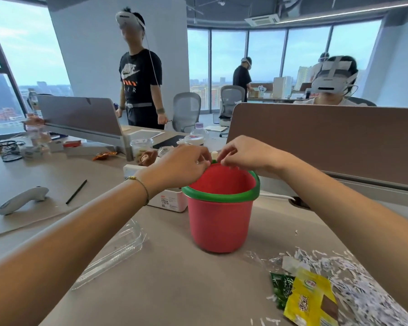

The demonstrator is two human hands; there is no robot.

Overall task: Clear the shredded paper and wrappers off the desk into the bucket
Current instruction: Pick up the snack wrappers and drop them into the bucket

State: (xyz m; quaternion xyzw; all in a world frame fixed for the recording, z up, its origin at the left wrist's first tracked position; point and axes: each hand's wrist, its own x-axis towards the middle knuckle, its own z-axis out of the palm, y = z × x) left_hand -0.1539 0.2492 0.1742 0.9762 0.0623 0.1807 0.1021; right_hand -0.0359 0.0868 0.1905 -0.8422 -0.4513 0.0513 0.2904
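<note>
Fingers (204, 158) of left hand (184, 164) curled, tips pinched right at far rim of bucket (219, 222), on the green band. Right hand (242, 152) same deal from the other side, fingers bent, tips nipping the rim just beside the left's. Can't tell if anything small sits between the tips, too tight to see. Both forearms reach in over the desk (174, 278); thin bracelet (143, 185) on left wrist.

Bucket: red, green rim, upright, approx mid-desk, inside looks bare as far as visible. Near side of bucket, to the right: shredded paper (363, 283) spread in a loose pile, w/ stray bits trailing toward the bucket. On the pile's near-left edge, yellow wrapper (310, 300) lying over a green wrapper (282, 290), plus a clear crumpled bit just above them. All well apart from the hands, none in the bucket.

Left of bucket, nearer the camera: clear plastic tray (118, 252), flat on desk. Touching bucket's left side, under the left wrist: white box (169, 202). Further left: black pen (76, 191) and white controller (21, 200). Behind bucket: brown partition (327, 142), a person in a headset (332, 83) seated past it. Behind-left: jars, bottles, clutter, and a person in a black tee (140, 88) standing, headset on.
</note>
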